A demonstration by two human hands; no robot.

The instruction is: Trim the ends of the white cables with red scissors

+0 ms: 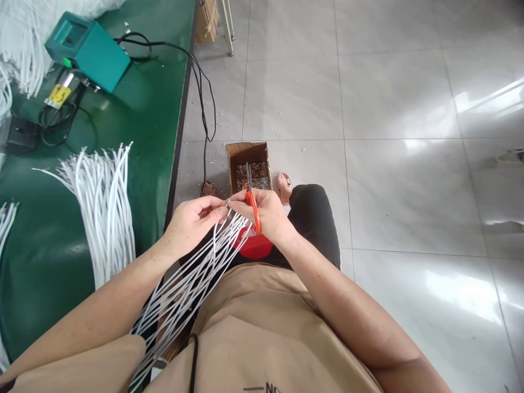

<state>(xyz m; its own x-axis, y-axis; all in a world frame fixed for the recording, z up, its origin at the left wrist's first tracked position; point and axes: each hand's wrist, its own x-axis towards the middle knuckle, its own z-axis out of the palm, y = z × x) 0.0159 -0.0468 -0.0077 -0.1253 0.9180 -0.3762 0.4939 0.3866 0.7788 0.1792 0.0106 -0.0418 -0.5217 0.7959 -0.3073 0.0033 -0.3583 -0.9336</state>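
Observation:
My left hand (pixel 192 221) pinches the ends of several white cables (pixel 192 278) that run down across my lap. My right hand (pixel 266 215) is closed round orange-handled scissors (pixel 250 196), whose blades point away from me, over a small cardboard box (pixel 249 166). Both hands meet at the cable ends, fingertips touching. The box on the floor holds small grey offcuts.
A green workbench (pixel 155 98) at my left carries a teal machine (pixel 88 49), black leads and a fan of white cables (pixel 104 202). A red stool seat (pixel 256 245) shows under my hands. Grey tiled floor (pixel 388 136) lies to the right, with scraps near the box.

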